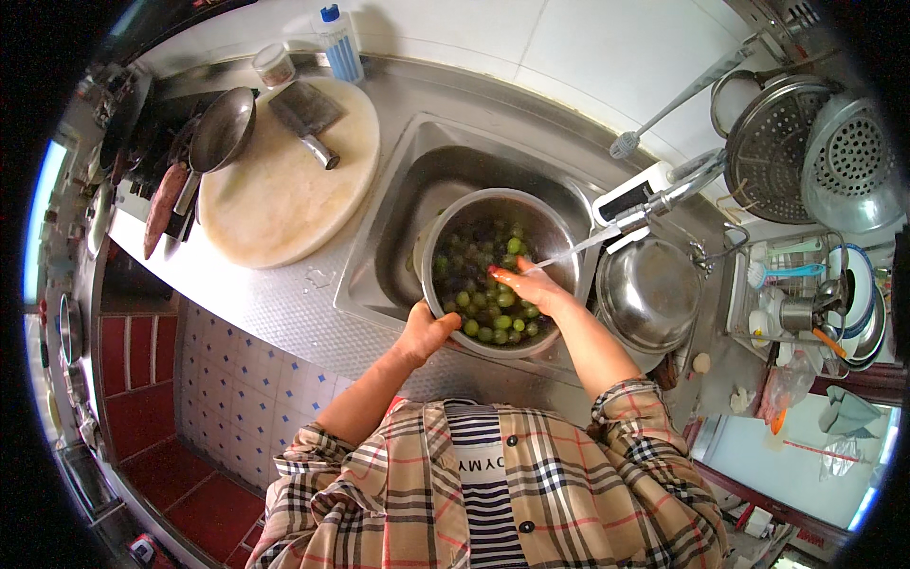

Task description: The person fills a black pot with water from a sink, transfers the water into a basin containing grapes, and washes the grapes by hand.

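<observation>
A steel pot (431, 264) of green and dark grapes (504, 299) in water rests over the stainless steel sink (387, 213). My left hand (429, 333) grips its near left rim, thumb on the rim. Over the grapes, inside the pot, is my right hand (530, 286), fingers stretched out and partly among the fruit; whether it holds a grape cannot be told. Water runs from the faucet (633, 218) at the right and falls beside my right hand.
Left of the sink lies a round cutting board (298, 206) with a cleaver (311, 114) and a small frying pan (224, 131). An upturned metal bowl (648, 291) stands right of the sink, near a dish rack (739, 331). Strainers (775, 149) hang on the wall.
</observation>
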